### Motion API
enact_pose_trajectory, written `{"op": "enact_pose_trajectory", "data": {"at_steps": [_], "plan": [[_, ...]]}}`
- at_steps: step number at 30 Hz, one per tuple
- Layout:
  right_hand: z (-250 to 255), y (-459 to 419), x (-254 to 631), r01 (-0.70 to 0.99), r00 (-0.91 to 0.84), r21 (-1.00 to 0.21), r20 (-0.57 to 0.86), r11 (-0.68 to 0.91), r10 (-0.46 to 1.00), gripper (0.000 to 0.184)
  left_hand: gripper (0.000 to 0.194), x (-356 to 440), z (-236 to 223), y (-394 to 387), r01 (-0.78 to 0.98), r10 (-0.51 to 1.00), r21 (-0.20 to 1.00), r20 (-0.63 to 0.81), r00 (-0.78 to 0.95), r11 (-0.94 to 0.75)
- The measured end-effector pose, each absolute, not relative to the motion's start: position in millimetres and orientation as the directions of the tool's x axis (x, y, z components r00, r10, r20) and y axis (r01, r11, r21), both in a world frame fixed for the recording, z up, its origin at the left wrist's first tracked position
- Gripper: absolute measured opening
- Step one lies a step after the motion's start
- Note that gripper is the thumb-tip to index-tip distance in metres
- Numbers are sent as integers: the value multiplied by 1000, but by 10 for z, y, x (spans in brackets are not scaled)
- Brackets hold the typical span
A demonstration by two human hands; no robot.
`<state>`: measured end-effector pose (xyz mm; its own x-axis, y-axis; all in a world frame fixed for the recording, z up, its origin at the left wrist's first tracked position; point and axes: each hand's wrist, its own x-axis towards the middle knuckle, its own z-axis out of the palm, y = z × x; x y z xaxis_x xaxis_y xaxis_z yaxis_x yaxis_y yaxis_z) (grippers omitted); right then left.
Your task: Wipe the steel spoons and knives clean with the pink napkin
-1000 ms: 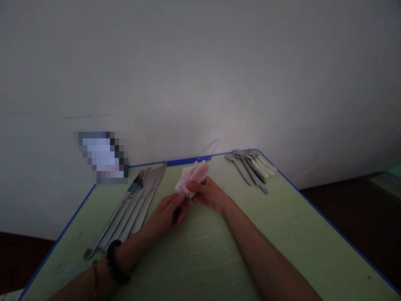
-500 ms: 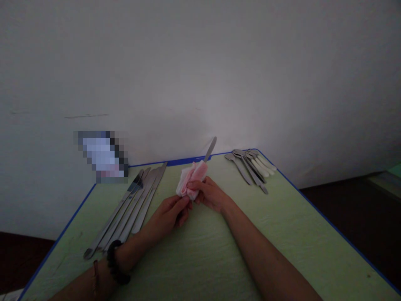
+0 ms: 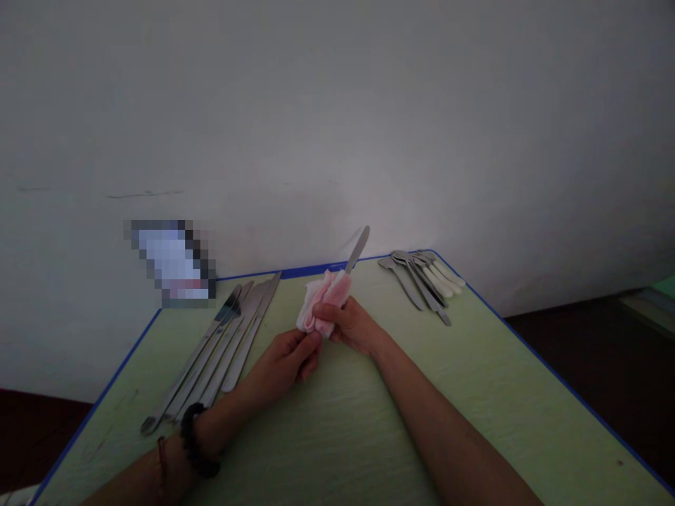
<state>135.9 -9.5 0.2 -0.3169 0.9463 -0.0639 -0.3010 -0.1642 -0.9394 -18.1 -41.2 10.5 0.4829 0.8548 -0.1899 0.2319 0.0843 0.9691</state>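
Observation:
A table knife (image 3: 358,249) points up and away to the right over the middle of the table, its blade tip bare. Around its lower part is a folded pink and white cloth (image 3: 325,299). My right hand (image 3: 352,325) is closed on the cloth, thumb pressed on top, with the knife inside. My left hand (image 3: 296,355) pinches at the near end of the bundle, where the knife's handle end is hidden by fingers and cloth. A black beaded bracelet (image 3: 196,443) circles the left wrist.
Several long table knives (image 3: 224,344) lie side by side on the left of the green table (image 3: 327,436). Several spoons (image 3: 408,277), some with white handles, lie at the far right. A pixelated upright device (image 3: 171,263) stands at the back left, against the wall (image 3: 337,126).
The knife has turned from edge-on to showing its flat blade, then tilted slightly right. The right thumb has shifted on the cloth. Both hands stay in about the same place.

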Motion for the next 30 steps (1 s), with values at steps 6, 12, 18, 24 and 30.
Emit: {"op": "enact_pose_trajectory", "data": {"at_steps": [6, 12, 18, 24, 30], "plan": [[33, -110, 1307, -442, -220, -883, -65, -159, 973, 39, 43, -194, 109, -379, 137, 879, 985, -152, 452, 100], [26, -75, 1289, -500, -133, -853, -97, -152, 986, 40, 43, -203, 113, -379, 113, 882, 988, -141, 450, 101], [-14, -51, 1297, -444, -157, -885, -81, -143, 984, 38, 42, -192, 104, -400, 176, 873, 980, -167, 459, 95], [-30, -76, 1332, -205, -154, -973, -76, -107, 985, 34, 38, -152, 140, -445, 310, 872, 950, -185, 453, 40], [10, -92, 1336, -107, -169, -992, -44, -62, 985, 33, 40, -134, 161, -481, 404, 884, 913, -138, 446, -61]]}}
